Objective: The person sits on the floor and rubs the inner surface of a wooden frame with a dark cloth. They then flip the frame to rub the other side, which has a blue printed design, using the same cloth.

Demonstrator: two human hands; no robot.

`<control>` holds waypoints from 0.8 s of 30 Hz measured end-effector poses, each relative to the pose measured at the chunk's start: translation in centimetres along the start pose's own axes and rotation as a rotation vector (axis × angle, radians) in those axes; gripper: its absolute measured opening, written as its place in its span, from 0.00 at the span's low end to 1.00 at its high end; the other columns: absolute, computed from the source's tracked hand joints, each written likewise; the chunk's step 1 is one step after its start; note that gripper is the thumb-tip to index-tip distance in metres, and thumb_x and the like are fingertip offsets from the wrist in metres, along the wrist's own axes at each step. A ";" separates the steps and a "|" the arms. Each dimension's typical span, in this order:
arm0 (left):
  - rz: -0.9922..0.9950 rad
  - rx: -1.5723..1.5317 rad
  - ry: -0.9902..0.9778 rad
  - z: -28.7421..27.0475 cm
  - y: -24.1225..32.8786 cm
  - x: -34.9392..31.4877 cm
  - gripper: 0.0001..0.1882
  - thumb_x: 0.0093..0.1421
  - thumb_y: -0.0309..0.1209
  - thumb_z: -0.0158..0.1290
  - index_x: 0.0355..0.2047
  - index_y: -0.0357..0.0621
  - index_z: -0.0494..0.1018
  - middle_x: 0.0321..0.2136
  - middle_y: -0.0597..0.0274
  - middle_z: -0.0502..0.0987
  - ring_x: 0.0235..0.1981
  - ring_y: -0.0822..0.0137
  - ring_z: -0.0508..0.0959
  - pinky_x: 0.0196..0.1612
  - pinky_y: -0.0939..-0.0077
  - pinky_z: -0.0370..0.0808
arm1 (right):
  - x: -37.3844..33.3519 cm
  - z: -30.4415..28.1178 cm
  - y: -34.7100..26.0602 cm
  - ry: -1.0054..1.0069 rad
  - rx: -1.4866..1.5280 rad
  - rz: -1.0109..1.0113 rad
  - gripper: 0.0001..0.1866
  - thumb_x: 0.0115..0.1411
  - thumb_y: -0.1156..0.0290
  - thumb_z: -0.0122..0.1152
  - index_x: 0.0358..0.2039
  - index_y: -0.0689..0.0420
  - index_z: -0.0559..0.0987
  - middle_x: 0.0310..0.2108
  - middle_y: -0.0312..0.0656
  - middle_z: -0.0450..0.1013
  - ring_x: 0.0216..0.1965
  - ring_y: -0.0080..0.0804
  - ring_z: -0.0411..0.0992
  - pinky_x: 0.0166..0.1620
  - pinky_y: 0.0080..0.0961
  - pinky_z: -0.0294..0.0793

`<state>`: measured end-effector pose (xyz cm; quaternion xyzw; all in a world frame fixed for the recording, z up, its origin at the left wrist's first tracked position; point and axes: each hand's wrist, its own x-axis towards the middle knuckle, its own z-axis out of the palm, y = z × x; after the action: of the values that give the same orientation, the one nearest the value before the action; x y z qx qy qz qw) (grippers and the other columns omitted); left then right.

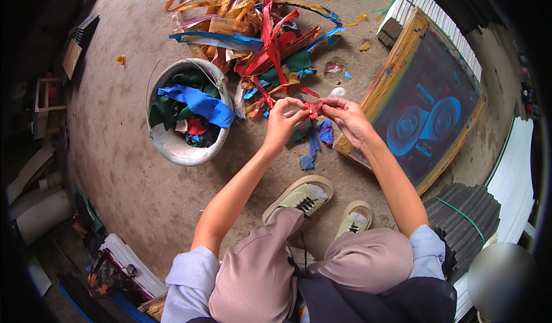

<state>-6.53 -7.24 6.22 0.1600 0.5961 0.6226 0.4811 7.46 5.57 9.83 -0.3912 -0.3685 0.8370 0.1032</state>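
Left hand (pixel 282 122): centre of the frame, fingertips pinched on the left end of a red scrap (pixel 313 109).
Right hand (pixel 348 118): just right of it, fingertips pinched on the scrap's right end.
Red scrap: small, held between both hands above the floor.
Bucket (pixel 172 145): left of the hands, holding blue, green and red cloth.
Strip pile (pixel 259 30): top centre, red, orange and blue.
Framed screen (pixel 425 110): right, tilted, blue print.
Shoes (pixel 305 196): below the hands.
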 end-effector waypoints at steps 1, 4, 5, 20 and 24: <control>0.011 -0.018 0.010 0.3 -0.4 -0.2 0.08 0.59 0.24 0.59 0.38 0.38 0.74 0.36 0.61 0.78 0.39 0.72 0.80 0.46 0.75 0.79 | 0.1 -0.2 0.1 -0.010 -0.014 0.013 0.17 0.60 0.76 0.63 0.48 0.69 0.73 0.43 0.45 0.76 0.43 0.31 0.76 0.51 0.25 0.75; 0.105 0.095 0.083 1.4 -1.1 -0.4 0.06 0.59 0.23 0.58 0.37 0.37 0.76 0.33 0.63 0.80 0.36 0.75 0.80 0.46 0.74 0.79 | 0.1 -0.5 0.5 -0.020 -0.117 -0.014 0.17 0.59 0.75 0.64 0.47 0.68 0.75 0.42 0.45 0.77 0.43 0.29 0.77 0.51 0.24 0.74; 0.146 0.159 0.114 1.7 -1.2 -0.5 0.05 0.59 0.23 0.57 0.36 0.36 0.76 0.32 0.64 0.80 0.35 0.75 0.79 0.46 0.74 0.79 | -0.1 -0.6 0.6 -0.019 -0.162 -0.032 0.16 0.58 0.75 0.65 0.45 0.68 0.76 0.41 0.45 0.78 0.42 0.28 0.77 0.50 0.23 0.74; 0.114 0.004 0.074 3.0 -1.0 -2.0 0.12 0.64 0.28 0.55 0.45 0.34 0.75 0.38 0.59 0.80 0.40 0.74 0.80 0.44 0.79 0.79 | 0.3 -1.2 1.0 0.096 -0.514 -0.230 0.12 0.58 0.76 0.64 0.43 0.62 0.79 0.36 0.41 0.78 0.40 0.25 0.77 0.44 0.22 0.77; 0.112 0.052 0.050 3.0 -1.0 -2.1 0.10 0.61 0.28 0.59 0.39 0.36 0.75 0.35 0.61 0.81 0.36 0.75 0.80 0.41 0.80 0.78 | 0.2 -1.3 1.9 0.098 -0.365 -0.263 0.09 0.60 0.75 0.62 0.41 0.63 0.78 0.37 0.42 0.78 0.40 0.25 0.77 0.46 0.22 0.76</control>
<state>-2.74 -7.31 6.82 0.1899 0.6140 0.6367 0.4261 8.52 5.00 7.88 -0.3922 -0.5562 0.7158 0.1567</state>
